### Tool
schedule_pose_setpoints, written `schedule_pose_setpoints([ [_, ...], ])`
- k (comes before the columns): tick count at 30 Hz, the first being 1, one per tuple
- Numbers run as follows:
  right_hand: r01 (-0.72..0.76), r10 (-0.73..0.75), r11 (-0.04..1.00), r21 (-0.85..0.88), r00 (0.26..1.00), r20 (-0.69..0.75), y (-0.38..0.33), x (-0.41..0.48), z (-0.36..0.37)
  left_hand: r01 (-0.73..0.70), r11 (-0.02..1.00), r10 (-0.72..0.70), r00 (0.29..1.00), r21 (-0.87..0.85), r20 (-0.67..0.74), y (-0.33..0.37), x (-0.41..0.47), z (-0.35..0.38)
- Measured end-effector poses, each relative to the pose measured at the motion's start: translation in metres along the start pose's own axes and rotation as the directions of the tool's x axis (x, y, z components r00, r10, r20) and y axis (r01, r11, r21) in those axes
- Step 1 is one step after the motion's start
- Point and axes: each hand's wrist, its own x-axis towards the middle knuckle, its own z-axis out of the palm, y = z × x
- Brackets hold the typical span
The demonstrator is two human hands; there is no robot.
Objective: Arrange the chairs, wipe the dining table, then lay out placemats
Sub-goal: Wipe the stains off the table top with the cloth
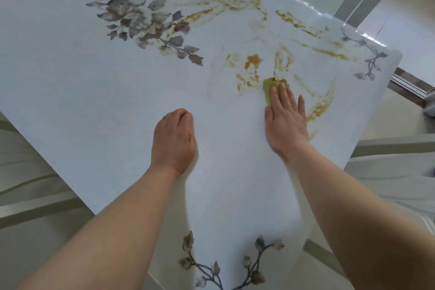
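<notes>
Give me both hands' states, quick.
Left hand: closed, fingers curled on the dining table, nothing visibly held.
Right hand: open, flat fingers pressing a yellow-green cloth onto the table.

Wide free tabletop (70, 82) at left

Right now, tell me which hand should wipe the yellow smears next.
Right. The right hand presses the cloth flat at the edge of the yellow smears; the left hand rests curled on the table, holding nothing, farther away.
</notes>
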Motion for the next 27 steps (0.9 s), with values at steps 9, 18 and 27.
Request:
schedule_pose_setpoints([
  [9,0.54,-0.542,0.84,0.041,0.84,0.04,-0.083,-0.003,0.009,0.174,0.984,-0.176,0.979,-0.032,-0.101,-0.012,0.019,0.008],
  [18,0.438,-0.438,0.898,0.029,0.899,0.008,-0.078,0.084,0.008,0.23,0.967,-0.24,0.966,-0.11,-0.093,-0.01,0.017,0.011],
  [27,0.217,-0.217,0.976,0.016,0.976,-0.014,-0.049,0.096,0.004,0.255,0.961,-0.266,0.958,-0.105,-0.106,-0.009,0.019,0.011],
])
